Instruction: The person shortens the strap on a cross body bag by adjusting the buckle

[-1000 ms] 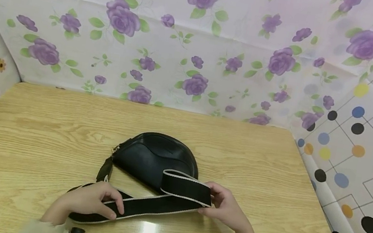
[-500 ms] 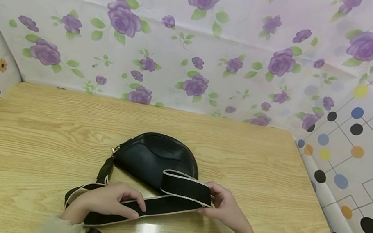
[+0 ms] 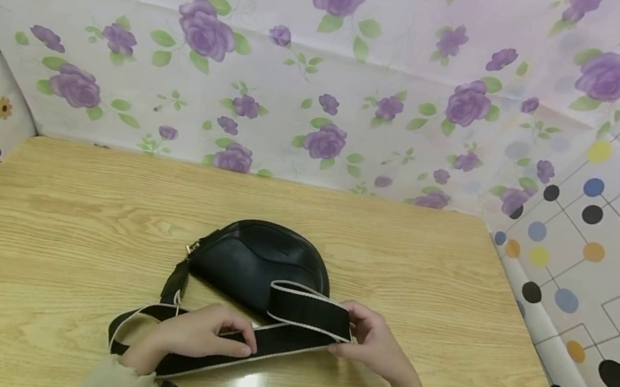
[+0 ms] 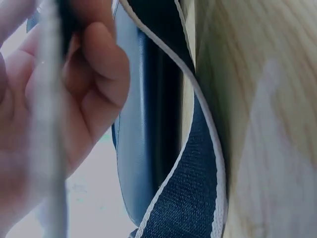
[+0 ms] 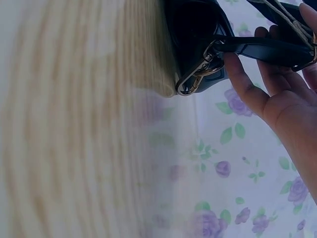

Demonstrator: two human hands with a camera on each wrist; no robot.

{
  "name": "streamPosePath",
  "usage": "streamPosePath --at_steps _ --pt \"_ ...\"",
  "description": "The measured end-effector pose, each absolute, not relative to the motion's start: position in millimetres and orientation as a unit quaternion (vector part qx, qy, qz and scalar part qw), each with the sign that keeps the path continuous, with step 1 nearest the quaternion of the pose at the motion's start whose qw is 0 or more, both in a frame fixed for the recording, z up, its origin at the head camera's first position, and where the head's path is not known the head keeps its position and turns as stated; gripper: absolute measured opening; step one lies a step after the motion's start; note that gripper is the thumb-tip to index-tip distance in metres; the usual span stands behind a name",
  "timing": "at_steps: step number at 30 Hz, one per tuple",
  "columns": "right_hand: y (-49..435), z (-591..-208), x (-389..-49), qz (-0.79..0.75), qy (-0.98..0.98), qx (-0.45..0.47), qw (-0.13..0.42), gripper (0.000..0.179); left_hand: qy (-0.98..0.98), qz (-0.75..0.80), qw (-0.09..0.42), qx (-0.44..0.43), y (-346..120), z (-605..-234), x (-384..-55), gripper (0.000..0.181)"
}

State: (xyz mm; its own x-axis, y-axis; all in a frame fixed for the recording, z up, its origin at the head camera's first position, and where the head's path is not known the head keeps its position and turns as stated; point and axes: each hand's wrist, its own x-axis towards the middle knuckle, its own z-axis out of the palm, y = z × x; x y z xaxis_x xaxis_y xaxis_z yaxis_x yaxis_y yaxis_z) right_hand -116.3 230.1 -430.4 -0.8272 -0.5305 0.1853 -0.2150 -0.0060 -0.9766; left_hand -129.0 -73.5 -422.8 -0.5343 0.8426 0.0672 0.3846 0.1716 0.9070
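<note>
A black half-moon handbag lies on the table, its wide black strap with pale edging stretched in front of it. My left hand holds the strap between thumb and curled fingers, left of its middle. In the left wrist view a blurred strap edge crosses that hand, and the strap twists beside the bag. My right hand pinches the strap's folded right part, where a flat loop lies over the bag's front corner. A gold-coloured clasp at the bag's end appears in the right wrist view, near the right fingers.
The wood-grain table meets a flowered cloth wall behind and a dotted sheet on the right. A strap loop spreads left of the left wrist. Dark wrist devices show below both hands.
My left hand has slid to the right along the strap, nearer the right hand, and the loop at the left has opened wider. The right hand and the bag stay in place.
</note>
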Motion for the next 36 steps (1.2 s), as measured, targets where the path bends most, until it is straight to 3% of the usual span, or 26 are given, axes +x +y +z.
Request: streamPosePath --at_steps 6,19,36 --pt "229.5 -428.8 -117.0 -0.648 0.701 -0.274 0.115 0.033 0.727 0.504 0.232 0.404 -75.9 -419.1 -128.7 0.013" --pt "230.2 -428.6 -117.0 -0.641 0.699 -0.296 0.116 0.033 0.706 0.522 0.239 0.415 -82.5 -416.0 -128.9 0.032" --pt "231.6 -428.9 -119.0 -0.631 0.699 -0.319 0.111 0.034 0.702 0.523 0.240 0.419 -96.0 -414.7 -127.2 0.032"
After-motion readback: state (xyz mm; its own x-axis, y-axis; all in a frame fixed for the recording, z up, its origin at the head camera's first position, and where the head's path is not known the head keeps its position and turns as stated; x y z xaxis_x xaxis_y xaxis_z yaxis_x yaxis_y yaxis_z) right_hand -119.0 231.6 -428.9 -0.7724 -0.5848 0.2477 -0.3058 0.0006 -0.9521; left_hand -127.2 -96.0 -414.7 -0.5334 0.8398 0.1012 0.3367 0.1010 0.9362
